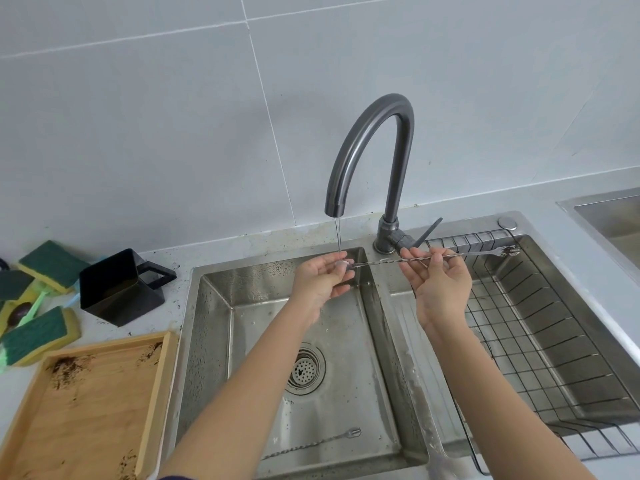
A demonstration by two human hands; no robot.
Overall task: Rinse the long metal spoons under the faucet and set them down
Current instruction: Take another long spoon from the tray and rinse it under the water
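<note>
Two forearms rise from the bottom edge of the frame toward its centre, both bare from near the elbow to the wrist, with no watch, bracelet or ring showing on either. The left hand (pixel 320 280) sits just left of centre and the right hand (pixel 438 284) just right of it; both are ungloved, with short, unpainted nails where the fingertips can be made out. At the very bottom of the frame, left of centre, a narrow strip of dark purple-blue fabric (pixel 173 477) edges the left arm, seemingly a sleeve hem, though too little shows to tell the garment.
</note>
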